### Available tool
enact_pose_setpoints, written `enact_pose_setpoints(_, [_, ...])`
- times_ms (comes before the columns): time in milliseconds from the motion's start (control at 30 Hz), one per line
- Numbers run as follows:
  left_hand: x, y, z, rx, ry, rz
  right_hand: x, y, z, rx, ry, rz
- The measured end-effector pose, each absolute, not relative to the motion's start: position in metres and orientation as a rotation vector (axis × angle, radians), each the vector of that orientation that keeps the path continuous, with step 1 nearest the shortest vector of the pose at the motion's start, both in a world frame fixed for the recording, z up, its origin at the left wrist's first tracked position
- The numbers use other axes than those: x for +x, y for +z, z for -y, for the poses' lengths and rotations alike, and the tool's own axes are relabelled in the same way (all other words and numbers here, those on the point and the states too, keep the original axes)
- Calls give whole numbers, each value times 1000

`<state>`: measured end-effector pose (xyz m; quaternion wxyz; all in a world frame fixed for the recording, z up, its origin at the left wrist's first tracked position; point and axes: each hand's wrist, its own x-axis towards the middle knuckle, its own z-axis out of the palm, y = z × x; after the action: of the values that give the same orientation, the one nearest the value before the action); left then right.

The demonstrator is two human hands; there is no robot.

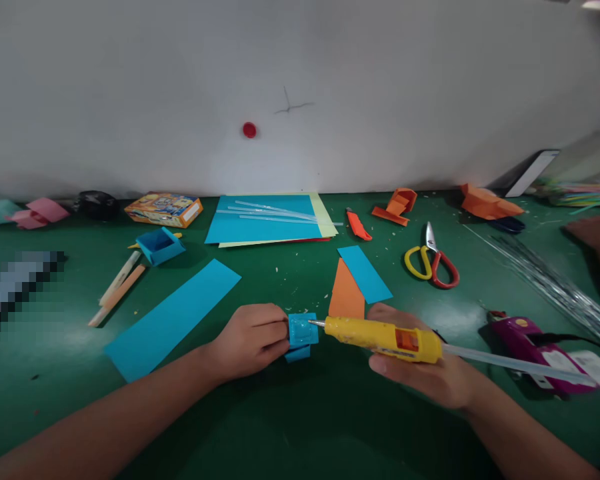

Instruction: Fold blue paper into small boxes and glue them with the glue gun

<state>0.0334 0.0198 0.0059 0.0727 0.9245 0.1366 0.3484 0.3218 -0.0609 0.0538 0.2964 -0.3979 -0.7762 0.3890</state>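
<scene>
In the middle of the table my left hand grips a small folded blue paper piece, with its top face turned up and shiny as if with glue. My right hand is wrapped round a yellow hot glue gun, a clear glue stick trailing out of its back end. The gun's metal nozzle points left, at or just over the blue piece's top face. Behind the gun lie an orange paper piece and a blue paper strip. A longer blue strip lies beyond my left forearm.
Paper sheets with glue sticks lie at the back, beside a box and a red cutter. Scissors, a purple pouch and clear sticks are on the right. Another person's hand shows at the right edge.
</scene>
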Motion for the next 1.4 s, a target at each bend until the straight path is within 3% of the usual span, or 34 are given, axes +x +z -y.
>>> enact_pose_setpoints(1400, [35, 10, -20, 2780, 1071, -390, 312, 61, 64, -1052, 987, 2092])
